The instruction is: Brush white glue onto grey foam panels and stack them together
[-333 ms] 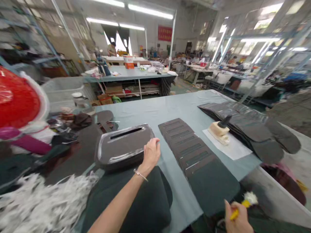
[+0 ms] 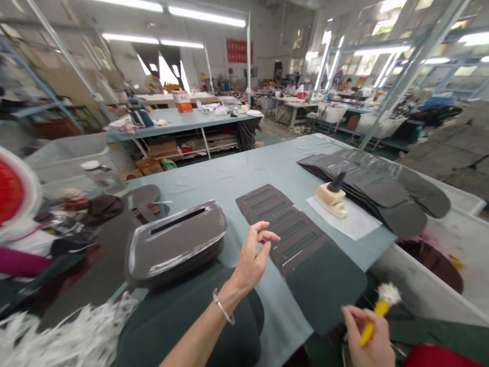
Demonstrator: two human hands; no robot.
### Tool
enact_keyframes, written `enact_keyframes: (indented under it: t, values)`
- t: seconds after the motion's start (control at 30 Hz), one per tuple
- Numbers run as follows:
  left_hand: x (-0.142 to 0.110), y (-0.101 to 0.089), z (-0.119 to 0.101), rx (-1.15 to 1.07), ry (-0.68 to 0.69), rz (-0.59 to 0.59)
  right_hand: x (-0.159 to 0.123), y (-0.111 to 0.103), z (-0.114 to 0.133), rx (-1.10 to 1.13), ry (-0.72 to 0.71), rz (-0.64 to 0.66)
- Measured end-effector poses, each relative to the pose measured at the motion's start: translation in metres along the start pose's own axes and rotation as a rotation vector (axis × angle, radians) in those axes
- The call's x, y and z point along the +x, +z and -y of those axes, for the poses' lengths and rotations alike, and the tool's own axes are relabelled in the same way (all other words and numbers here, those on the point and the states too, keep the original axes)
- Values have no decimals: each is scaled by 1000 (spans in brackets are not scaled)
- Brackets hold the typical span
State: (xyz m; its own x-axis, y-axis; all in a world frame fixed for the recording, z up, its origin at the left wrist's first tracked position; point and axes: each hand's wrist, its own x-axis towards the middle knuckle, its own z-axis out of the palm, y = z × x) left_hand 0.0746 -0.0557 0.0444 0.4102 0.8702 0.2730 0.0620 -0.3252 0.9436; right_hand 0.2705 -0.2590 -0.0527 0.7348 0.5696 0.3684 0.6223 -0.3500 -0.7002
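Note:
My left hand, a bracelet at its wrist, hangs with fingers bent and apart over the left edge of a dark panel with several slots. Nothing is in it. To its left lies a stack of dark rounded pieces, the top one slotted and streaked white along its edges. At the lower right, my right hand grips a yellow-handled brush with its white bristles up. That hand is near the dark green end of the slotted panel.
A wooden block with a black knob rests on white paper. Behind it are stacked dark panels. White strips pile at lower left, near a red round object. A pale bin stands right; people work farther back.
My left hand has left the edge of the rounded stack and moved right, its fingers loosening. The view has shifted right. The brush stays in my right hand.

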Motion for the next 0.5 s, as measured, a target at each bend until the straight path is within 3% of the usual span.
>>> enact_keyframes:
  t: [0.13,0.27,0.37,0.5]
  values:
    - [-17,30,-20,-51,28,155,29,17,67,430,-171,62]
    - [-24,40,-18,-33,67,205,48,29,120,524,-305,106]
    - [-30,42,-14,70,93,205,51,37,130,520,-311,103]
    - [-32,43,-15,249,127,213,52,49,110,452,-242,89]
